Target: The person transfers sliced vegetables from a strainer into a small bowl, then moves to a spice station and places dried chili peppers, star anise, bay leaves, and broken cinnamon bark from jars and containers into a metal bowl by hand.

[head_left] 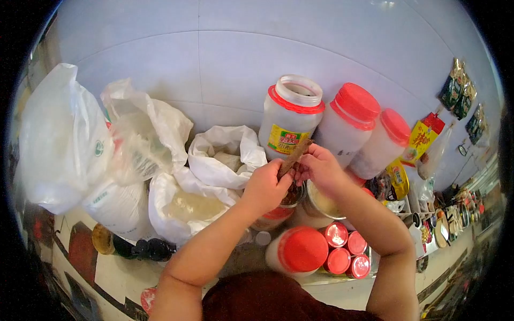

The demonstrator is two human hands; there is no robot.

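A brown, rough strip (294, 158), like a piece of cinnamon bark, is held between my two hands. My left hand (266, 184) is closed round its lower end. My right hand (321, 167) pinches it from the right, fingers curled in. Directly under the hands is an open jar (294, 197) with dark brown contents, partly hidden by my fingers. Beside it, below my right wrist, an open container (322, 204) holds something pale yellow. Behind the hands stands a large uncapped plastic jar (286, 120) with a red collar and yellow label.
Red-lidded jars (354, 107) stand against the wall at the back right. Open white sacks (227, 155) and a tied plastic bag (61, 144) fill the left. Nearer me are a red-lidded tub (303, 250) and several small red-capped jars (338, 260). Packets (423, 138) hang on the right wall.
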